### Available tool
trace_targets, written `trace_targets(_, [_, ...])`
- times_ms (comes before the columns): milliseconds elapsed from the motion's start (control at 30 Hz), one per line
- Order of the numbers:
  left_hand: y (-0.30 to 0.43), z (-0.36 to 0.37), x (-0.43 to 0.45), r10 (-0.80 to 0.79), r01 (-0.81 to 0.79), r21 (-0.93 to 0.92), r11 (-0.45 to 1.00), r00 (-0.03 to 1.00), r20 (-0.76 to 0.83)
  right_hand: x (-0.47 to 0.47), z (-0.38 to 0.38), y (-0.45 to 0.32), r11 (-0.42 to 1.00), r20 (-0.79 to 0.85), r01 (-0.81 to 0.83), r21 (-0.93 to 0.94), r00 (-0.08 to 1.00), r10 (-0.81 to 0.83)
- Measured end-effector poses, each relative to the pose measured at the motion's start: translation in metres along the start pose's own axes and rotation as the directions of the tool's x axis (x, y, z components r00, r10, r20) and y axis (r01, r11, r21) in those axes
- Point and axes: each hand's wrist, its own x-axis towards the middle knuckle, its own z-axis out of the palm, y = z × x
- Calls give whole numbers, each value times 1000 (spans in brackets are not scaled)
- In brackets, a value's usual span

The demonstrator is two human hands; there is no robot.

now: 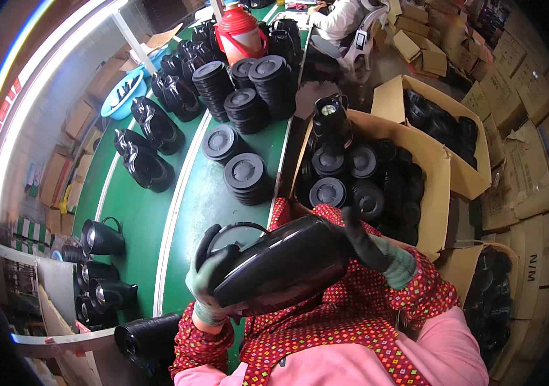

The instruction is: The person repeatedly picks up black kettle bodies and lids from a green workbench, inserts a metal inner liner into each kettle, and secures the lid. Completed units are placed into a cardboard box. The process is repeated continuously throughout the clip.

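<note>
A glossy black jug body (284, 265), probably a vacuum jug, lies tilted on its side in front of my chest. My left hand (207, 280), in a pale green glove with dark coated fingers, grips its lower left end beside a thin curved handle (240, 225). Against the upper right end presses my right hand (373, 248), gloved the same way, its fingers pointing up; its contact with the jug is partly hidden. Just beyond, stacks of round black plastic bases (244, 172) stand on the green work table (197, 193).
Black jugs (146, 166) stand along the table's left, others (108, 294) lower left. A red thermos (240, 36) and a blue basin (125, 94) are farther back. At right, cardboard boxes (431, 193) hold black parts. A person in white (342, 21) sits at the far end.
</note>
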Motion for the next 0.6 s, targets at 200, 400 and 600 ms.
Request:
trace_targets(200, [-35, 15, -47, -407, 572, -661, 485, 817, 408, -9, 23, 5, 732, 47, 650, -206, 753, -656])
trace_targets(400, [6, -6, 2, -388, 407, -379, 831, 913, 129, -13, 17, 12, 933, -118, -31, 358, 990, 78])
trace_targets(600, [-24, 9, -24, -505, 683, -603, 413, 723, 472, -17, 37, 9, 696, 15, 668, -263, 725, -689])
